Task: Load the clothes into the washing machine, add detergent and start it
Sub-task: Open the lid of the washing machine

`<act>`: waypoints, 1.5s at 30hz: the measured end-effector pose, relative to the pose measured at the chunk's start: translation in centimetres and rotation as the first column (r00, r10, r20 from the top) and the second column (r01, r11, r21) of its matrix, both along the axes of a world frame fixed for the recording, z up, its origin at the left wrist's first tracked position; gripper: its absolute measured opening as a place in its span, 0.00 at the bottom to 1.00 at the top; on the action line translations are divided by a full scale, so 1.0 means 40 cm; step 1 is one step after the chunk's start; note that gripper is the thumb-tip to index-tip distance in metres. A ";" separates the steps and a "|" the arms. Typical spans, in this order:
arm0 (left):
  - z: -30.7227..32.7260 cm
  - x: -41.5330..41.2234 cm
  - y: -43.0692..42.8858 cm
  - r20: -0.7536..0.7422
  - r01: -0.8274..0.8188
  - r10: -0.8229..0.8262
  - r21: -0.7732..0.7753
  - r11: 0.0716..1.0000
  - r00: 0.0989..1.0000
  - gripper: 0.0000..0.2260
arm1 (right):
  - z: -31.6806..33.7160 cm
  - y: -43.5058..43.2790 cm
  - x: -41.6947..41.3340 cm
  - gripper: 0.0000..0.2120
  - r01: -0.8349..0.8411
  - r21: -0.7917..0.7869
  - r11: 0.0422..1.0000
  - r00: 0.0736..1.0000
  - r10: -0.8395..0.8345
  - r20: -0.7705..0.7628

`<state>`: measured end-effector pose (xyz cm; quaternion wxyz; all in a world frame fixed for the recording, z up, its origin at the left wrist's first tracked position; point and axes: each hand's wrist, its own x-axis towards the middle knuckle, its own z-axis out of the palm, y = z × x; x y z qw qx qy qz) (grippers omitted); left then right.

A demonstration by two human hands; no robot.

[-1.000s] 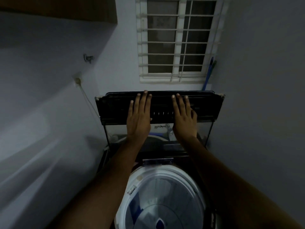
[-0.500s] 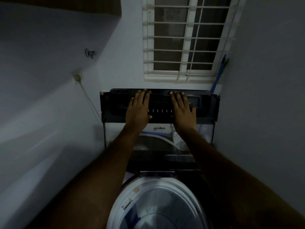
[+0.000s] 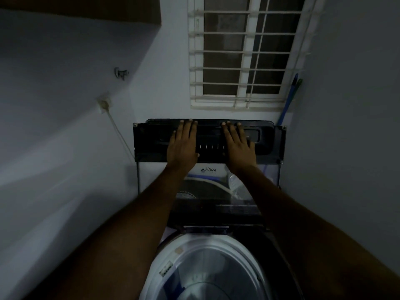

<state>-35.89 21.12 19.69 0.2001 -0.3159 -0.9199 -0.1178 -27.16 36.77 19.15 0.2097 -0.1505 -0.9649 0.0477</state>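
A top-loading washing machine stands in a narrow corner, its lid [image 3: 151, 144] raised upright against the back wall. The lid has a dark frame and a glass pane with a brand logo [image 3: 208, 170]. My left hand [image 3: 183, 148] lies flat on the lid's dark upper part, fingers straight. My right hand [image 3: 239, 148] lies flat beside it, a little apart. Below them the white rim of the open drum [image 3: 207, 241] shows, with the pale drum inside [image 3: 205, 278]. I see no clothes or detergent.
Walls close in on the left and right. A barred window [image 3: 244, 53] is above the machine. A blue and green handle [image 3: 289, 100] leans in the right corner. A wall socket with a cord [image 3: 104, 103] and a tap [image 3: 121, 72] are on the left wall.
Both hands have pushed the lid further back, from tilted to upright against the wall. The view has tipped down, showing more of the drum.
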 end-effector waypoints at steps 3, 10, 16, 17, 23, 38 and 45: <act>-0.002 0.056 -0.007 0.006 0.017 -0.017 0.044 0.999 1.000 0.40 | 0.012 -0.008 0.030 0.36 -0.038 -0.003 0.999 0.999 0.038 -0.028; -0.060 0.225 -0.069 0.008 0.022 -0.024 0.174 0.984 1.000 0.27 | -0.037 -0.084 0.161 0.27 -0.099 -0.013 0.995 0.981 0.095 -0.170; -0.097 0.343 -0.144 -0.005 0.013 -0.013 0.160 0.987 1.000 0.25 | -0.084 -0.158 0.274 0.24 -0.113 -0.050 0.992 0.980 0.102 -0.173; -0.102 0.362 -0.157 0.001 0.020 -0.020 0.154 0.988 1.000 0.25 | -0.090 -0.168 0.294 0.24 -0.110 -0.056 0.992 0.980 0.099 -0.171; -0.119 0.483 -0.231 -0.016 0.050 -0.048 0.131 0.990 0.999 0.26 | -0.105 -0.232 0.433 0.25 -0.092 -0.062 0.994 0.984 0.081 -0.158; -0.146 0.845 -0.383 -0.129 0.133 -0.120 0.093 0.987 0.984 0.28 | -0.113 -0.379 0.842 0.27 0.007 0.021 1.000 0.991 -0.004 -0.133; -0.140 0.981 -0.370 -0.140 0.190 -0.175 0.096 0.977 0.975 0.27 | -0.117 -0.381 1.009 0.27 0.061 0.003 0.998 0.990 -0.060 -0.130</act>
